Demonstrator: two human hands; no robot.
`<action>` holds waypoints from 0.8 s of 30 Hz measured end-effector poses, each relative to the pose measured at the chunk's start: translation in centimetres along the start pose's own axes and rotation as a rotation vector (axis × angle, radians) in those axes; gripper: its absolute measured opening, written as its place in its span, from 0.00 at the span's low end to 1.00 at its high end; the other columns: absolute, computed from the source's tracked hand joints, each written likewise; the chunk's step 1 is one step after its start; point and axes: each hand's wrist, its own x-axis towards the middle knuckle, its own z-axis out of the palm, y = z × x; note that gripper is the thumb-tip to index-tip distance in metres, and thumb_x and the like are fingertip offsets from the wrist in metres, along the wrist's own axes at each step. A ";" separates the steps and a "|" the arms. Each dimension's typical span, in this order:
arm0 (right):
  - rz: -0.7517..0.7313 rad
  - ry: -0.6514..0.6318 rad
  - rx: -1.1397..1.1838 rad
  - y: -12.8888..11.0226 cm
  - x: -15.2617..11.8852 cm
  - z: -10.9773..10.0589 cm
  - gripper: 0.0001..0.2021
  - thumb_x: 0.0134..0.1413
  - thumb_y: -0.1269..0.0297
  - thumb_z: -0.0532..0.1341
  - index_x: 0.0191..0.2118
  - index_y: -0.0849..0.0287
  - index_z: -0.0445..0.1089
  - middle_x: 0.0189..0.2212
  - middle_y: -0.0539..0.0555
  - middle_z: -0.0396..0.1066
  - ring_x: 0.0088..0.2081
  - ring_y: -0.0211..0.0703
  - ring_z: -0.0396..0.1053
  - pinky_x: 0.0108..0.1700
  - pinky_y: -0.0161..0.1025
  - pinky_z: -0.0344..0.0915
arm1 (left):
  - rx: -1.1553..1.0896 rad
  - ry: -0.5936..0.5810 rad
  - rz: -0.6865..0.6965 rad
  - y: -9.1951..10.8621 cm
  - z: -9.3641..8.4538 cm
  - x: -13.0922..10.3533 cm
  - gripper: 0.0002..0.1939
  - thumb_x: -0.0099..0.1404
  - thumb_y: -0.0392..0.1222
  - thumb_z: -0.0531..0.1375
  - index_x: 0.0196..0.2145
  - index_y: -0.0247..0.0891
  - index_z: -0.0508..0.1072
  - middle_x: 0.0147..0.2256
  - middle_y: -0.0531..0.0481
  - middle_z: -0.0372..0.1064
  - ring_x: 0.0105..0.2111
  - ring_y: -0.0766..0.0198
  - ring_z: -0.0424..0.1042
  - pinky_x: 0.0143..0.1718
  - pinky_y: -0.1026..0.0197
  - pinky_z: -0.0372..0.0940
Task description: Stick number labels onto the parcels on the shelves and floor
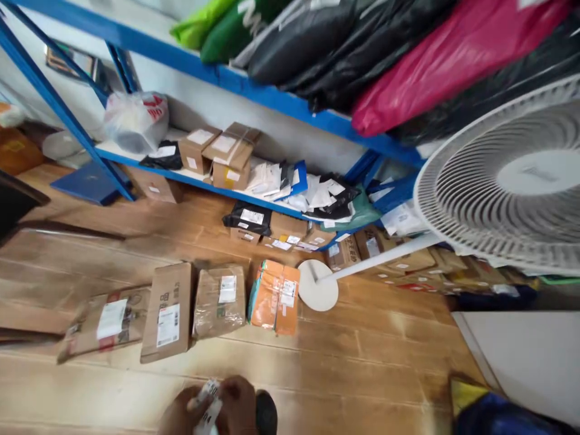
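Note:
At the bottom of the head view, my left hand (179, 411) and my right hand (238, 405) are close together, fingers closed on small white printed labels (209, 411). Number digits show on the labels. Beyond my hands, a row of parcels lies on the wooden floor: a taped brown package (131, 311), a tall brown carton (172, 290), a tape-wrapped box (211, 302) and an orange parcel (267, 302). Each bears a white label. My hands touch none of these parcels.
A blue shelf (217, 190) holds boxes and bagged packets, with more bags above. A white fan (534, 172) stands at the right on its round base (319, 296). Cartons (285, 226) sit under the shelf. A white panel (525, 356) is at the lower right.

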 end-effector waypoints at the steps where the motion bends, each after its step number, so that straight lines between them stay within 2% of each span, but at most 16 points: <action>1: -0.018 0.006 -0.009 2.1 2.2 -0.7 0.07 0.34 0.59 0.68 0.21 0.57 0.75 0.19 0.52 0.72 0.24 0.43 0.69 0.29 0.38 0.68 | 0.007 -0.019 0.014 -0.3 1.6 2.5 0.17 0.56 0.57 0.51 0.24 0.41 0.66 0.27 0.47 0.73 0.33 0.53 0.73 0.32 0.60 0.61; 4: -0.062 0.030 -0.001 8.3 8.2 -3.4 0.10 0.33 0.56 0.67 0.19 0.58 0.74 0.16 0.51 0.70 0.20 0.41 0.65 0.24 0.36 0.64 | 0.126 -0.073 0.032 -0.6 6.6 9.4 0.16 0.59 0.54 0.49 0.22 0.42 0.59 0.24 0.46 0.70 0.31 0.54 0.72 0.30 0.60 0.58; 6: -0.088 0.105 -0.008 12.4 11.6 -5.6 0.12 0.33 0.53 0.66 0.19 0.58 0.73 0.16 0.51 0.69 0.20 0.41 0.65 0.23 0.36 0.64 | 0.181 -0.113 0.070 -0.8 9.8 13.0 0.12 0.59 0.51 0.50 0.24 0.41 0.59 0.27 0.45 0.71 0.32 0.55 0.72 0.31 0.60 0.57; 8: -0.129 0.215 -0.033 16.1 14.6 -7.8 0.15 0.35 0.50 0.65 0.19 0.58 0.72 0.18 0.52 0.71 0.22 0.42 0.67 0.26 0.37 0.65 | 0.186 -0.165 0.138 -1.5 12.3 15.9 0.10 0.57 0.48 0.54 0.25 0.41 0.59 0.29 0.46 0.71 0.33 0.56 0.72 0.33 0.60 0.58; 10: -0.185 0.351 -0.065 19.1 17.5 -9.9 0.17 0.37 0.48 0.64 0.20 0.59 0.71 0.21 0.54 0.73 0.25 0.43 0.68 0.29 0.38 0.66 | 0.174 -0.222 0.214 -2.5 14.0 18.1 0.10 0.54 0.48 0.56 0.25 0.40 0.61 0.29 0.47 0.71 0.33 0.56 0.72 0.32 0.61 0.58; 13: -0.276 0.518 -0.095 22.0 21.6 -11.6 0.19 0.38 0.45 0.63 0.22 0.59 0.70 0.23 0.55 0.73 0.27 0.43 0.68 0.30 0.38 0.66 | 0.152 -0.327 0.376 -4.2 14.6 20.3 0.11 0.53 0.50 0.56 0.26 0.39 0.64 0.29 0.49 0.71 0.33 0.56 0.71 0.33 0.61 0.58; 15: -0.325 0.603 -0.095 23.1 23.6 -11.6 0.21 0.39 0.42 0.62 0.23 0.59 0.68 0.23 0.54 0.72 0.26 0.43 0.67 0.29 0.38 0.65 | 0.148 -0.365 0.458 -5.1 14.2 21.3 0.12 0.53 0.51 0.57 0.27 0.38 0.66 0.29 0.50 0.71 0.33 0.56 0.70 0.34 0.61 0.58; 17: -0.351 0.688 -0.089 23.5 24.7 -11.0 0.23 0.39 0.39 0.61 0.24 0.58 0.67 0.22 0.53 0.70 0.25 0.43 0.66 0.28 0.38 0.64 | 0.127 -0.369 0.484 -5.8 13.5 21.8 0.13 0.52 0.51 0.57 0.27 0.38 0.67 0.29 0.52 0.70 0.33 0.57 0.69 0.34 0.61 0.58; 22: -0.338 0.931 -0.129 23.1 24.3 -10.2 0.25 0.33 0.38 0.65 0.24 0.54 0.60 0.22 0.54 0.67 0.27 0.44 0.64 0.28 0.39 0.63 | 0.021 -0.340 0.453 -7.6 12.7 20.8 0.17 0.52 0.56 0.56 0.24 0.39 0.63 0.24 0.54 0.61 0.30 0.61 0.62 0.32 0.62 0.55; 24: -0.352 0.875 -0.213 22.5 23.7 -10.7 0.24 0.37 0.37 0.63 0.21 0.53 0.58 0.21 0.53 0.65 0.27 0.45 0.63 0.31 0.41 0.63 | -0.056 -0.340 0.424 -8.4 12.5 20.2 0.20 0.51 0.59 0.57 0.24 0.39 0.61 0.23 0.55 0.58 0.28 0.63 0.60 0.31 0.62 0.54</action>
